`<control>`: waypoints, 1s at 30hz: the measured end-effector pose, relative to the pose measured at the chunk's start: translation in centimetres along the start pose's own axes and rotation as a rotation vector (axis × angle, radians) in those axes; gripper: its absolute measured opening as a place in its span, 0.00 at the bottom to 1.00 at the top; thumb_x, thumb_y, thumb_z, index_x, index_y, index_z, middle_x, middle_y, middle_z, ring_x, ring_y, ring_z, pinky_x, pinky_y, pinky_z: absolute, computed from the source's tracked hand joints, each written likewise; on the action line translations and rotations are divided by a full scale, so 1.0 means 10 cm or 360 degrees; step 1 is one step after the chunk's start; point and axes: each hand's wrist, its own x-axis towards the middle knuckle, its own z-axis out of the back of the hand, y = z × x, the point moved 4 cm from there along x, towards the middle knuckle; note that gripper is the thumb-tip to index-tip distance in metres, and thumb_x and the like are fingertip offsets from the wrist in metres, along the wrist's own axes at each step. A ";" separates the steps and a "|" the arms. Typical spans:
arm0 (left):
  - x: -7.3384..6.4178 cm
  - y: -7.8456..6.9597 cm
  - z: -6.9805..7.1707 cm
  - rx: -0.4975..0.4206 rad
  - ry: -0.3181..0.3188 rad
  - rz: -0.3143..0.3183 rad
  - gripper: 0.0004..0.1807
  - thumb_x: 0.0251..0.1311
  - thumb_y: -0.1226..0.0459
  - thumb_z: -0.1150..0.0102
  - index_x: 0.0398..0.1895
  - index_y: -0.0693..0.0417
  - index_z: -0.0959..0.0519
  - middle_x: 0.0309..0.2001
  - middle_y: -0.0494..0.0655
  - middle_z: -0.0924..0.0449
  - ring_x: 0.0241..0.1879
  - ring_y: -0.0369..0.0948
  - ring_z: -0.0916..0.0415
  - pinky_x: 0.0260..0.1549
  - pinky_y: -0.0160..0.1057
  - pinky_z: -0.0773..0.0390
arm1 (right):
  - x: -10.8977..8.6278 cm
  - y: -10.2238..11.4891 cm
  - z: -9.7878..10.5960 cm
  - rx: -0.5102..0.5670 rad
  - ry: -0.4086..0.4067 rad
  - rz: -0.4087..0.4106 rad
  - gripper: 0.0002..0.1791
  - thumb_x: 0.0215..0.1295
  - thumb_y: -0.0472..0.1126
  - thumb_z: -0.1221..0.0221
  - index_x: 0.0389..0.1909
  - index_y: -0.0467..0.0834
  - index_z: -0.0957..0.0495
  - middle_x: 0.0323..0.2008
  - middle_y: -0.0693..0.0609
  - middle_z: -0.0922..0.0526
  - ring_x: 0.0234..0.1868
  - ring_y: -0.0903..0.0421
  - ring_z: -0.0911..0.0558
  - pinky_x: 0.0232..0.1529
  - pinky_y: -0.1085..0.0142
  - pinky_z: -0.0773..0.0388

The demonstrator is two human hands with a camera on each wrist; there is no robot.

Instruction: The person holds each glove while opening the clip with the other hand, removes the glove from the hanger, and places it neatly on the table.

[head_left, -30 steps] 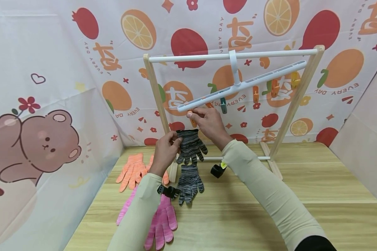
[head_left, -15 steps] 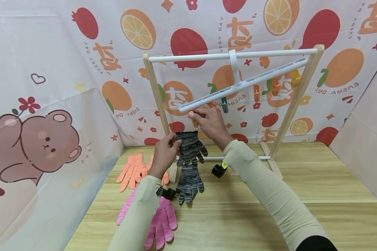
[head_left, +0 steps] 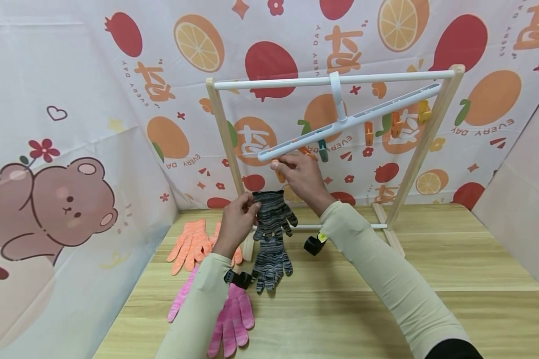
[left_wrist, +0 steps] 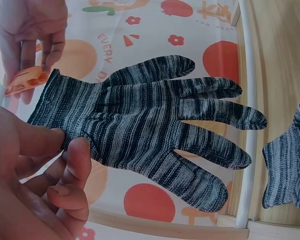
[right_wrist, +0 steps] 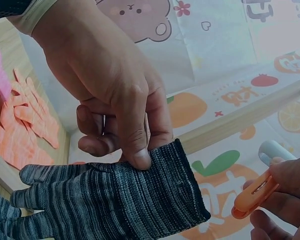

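Note:
My left hand [head_left: 235, 219] pinches the cuff of a black-and-grey striped knit glove [left_wrist: 140, 117] between thumb and fingers. The glove hangs fingers-down in the head view. Above it, my right hand [head_left: 303, 177] holds an orange clothespin [right_wrist: 257, 195] under the low left end of a white hanger [head_left: 350, 121]. In the left wrist view the clothespin is right beside the cuff's edge. A matching striped glove [head_left: 273, 267] lies on the table below. The hanger tilts, its hook over the top bar of a rack.
The rack [head_left: 226, 137] has wooden legs and white bars. Green [head_left: 323, 150], orange and yellow clothespins hang from the hanger. Orange gloves [head_left: 190, 245] and pink gloves [head_left: 233, 319] lie on the wooden table [head_left: 341, 309] at left. A patterned cloth hangs behind.
My left hand has lowered the striped glove slightly. My right hand has shifted a little to the right with the clothespin and the hanger's low end.

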 end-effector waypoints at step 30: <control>-0.02 0.01 -0.04 -0.0004 0.0024 -0.0030 0.08 0.73 0.63 0.43 0.33 0.53 0.25 0.24 0.50 0.24 0.21 0.45 0.22 0.21 0.44 0.26 | 0.00 0.00 -0.01 -0.0013 -0.0012 0.0017 0.17 0.73 0.46 0.38 0.57 0.43 0.15 0.50 0.50 0.14 0.48 0.55 0.19 0.44 0.58 0.23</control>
